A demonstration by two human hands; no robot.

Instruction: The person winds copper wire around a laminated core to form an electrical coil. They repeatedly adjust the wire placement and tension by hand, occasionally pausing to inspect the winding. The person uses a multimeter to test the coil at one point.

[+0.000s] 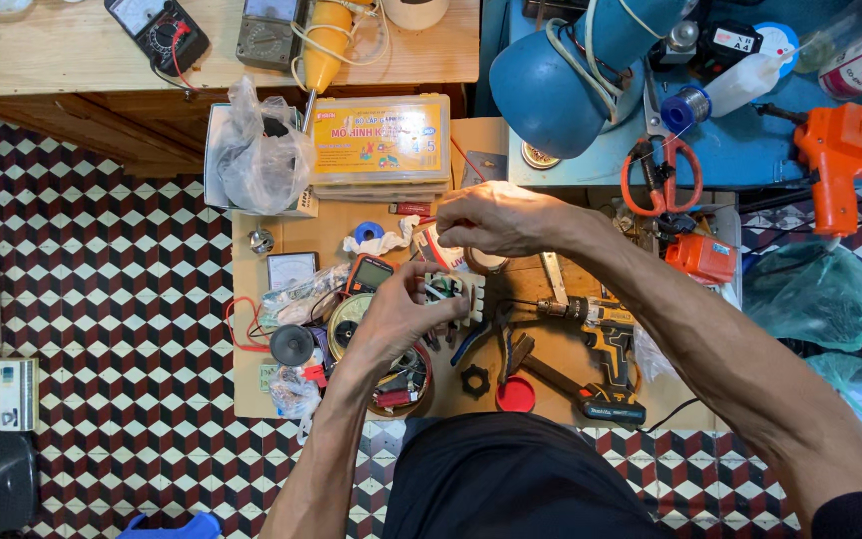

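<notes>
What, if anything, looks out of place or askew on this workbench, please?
Nothing looks broken or spilled, but the low wooden board is crowded. The cordless drill lies on its side, and pliers sit loose beside the white part in the left hand.

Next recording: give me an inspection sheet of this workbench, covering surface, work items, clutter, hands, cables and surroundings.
Surface: small wooden bench, crowded.
Job's things: left hand holds a small white block-like part; right hand is closed just above it; what its fingers pinch is hidden.
Clutter: cordless drill, pliers, red cap, black gear-shaped piece, yellow plastic case, clear bag, scissors, orange soldering gun.
Hands: both bare, over the bench's middle.
Cables: red wire loops off the left edge.
Surroundings: patterned tile floor, blue lamp, wooden shelf with meters.
</notes>
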